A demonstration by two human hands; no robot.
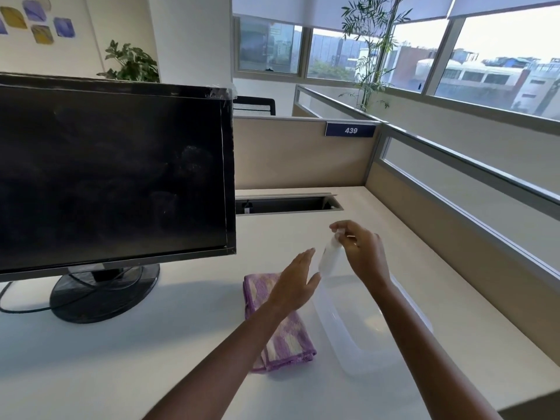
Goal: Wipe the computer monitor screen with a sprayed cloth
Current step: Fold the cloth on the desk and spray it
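Right hand (360, 253) pinching the bottle (328, 257) top, left hand (295, 283) open beside it — that loose grip could tip it onto the cloth (280, 338)

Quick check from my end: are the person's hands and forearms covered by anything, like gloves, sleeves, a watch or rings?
Nothing is worn that shows. The left hand and right hand are bare, without gloves. Both forearms are uncovered to the bottom edge of the view, with no sleeve cuff visible. No watch, band or ring can be made out on either wrist or on the fingers.
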